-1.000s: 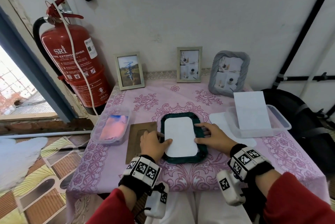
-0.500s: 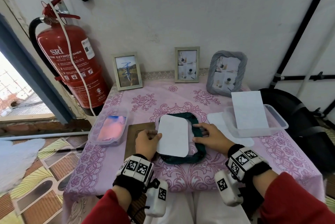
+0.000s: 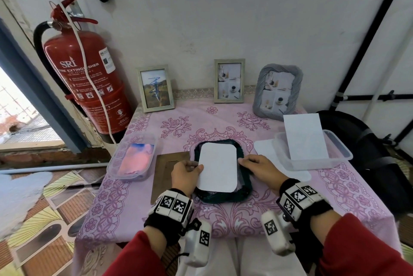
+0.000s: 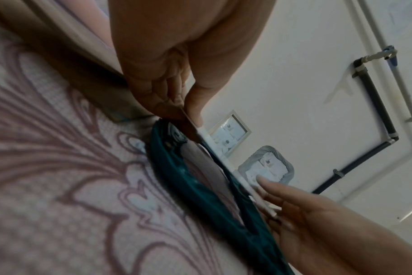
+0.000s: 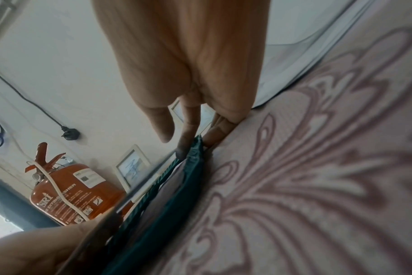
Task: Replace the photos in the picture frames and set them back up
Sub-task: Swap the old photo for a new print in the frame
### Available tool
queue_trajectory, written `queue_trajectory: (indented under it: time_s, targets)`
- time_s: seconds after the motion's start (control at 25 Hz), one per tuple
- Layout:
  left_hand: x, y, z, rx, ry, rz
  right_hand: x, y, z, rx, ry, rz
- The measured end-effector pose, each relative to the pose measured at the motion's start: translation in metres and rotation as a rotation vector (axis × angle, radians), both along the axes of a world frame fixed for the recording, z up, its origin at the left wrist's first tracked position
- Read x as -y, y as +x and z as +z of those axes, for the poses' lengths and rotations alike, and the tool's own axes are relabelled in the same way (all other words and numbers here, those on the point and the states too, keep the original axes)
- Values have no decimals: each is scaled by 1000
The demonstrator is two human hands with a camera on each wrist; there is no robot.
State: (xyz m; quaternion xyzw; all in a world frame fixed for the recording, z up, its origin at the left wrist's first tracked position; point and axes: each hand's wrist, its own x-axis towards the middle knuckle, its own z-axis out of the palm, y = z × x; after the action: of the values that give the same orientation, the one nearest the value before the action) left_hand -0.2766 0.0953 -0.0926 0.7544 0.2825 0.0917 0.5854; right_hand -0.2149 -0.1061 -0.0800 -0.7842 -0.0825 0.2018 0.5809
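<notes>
Lifting the white insert out of the green frame.

Your left hand (image 3: 186, 174) pinches the white card (image 3: 218, 167) at its left edge, tilted above the green frame (image 3: 242, 195) lying face-down mid-table; your right hand (image 3: 260, 169), fingers straight, steadies the frame's right rim. Keep that press and raise the card evenly, so it doesn't bend.

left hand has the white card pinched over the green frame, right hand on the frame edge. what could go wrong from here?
1. The left hand pinches the white card by one edge only; it could bend or slip as it lifts off the green frame.
2. The right hand steadies the frame with fingertips only, so it might slide on the tablecloth.
3. A clear-looking sheet seems to show beneath the card; it could drag out too.
</notes>
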Motion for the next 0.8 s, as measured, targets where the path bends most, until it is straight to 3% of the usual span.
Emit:
queue_trajectory:
  time_s: [0.2,0.44,0.64,0.8]
  targets:
    - [-5,-5,7,33,74,32,-5,6,-3,6,-113,-71]
    - [-33,-13,26,136,104,159,-6,6,0,292,-366,-130]
    - [-54,-14,36,156,143,259,-3,4,4,24,-55,-191]
    - [-61,-14,37,197,129,337,-6,-1,4,-48,71,-241]
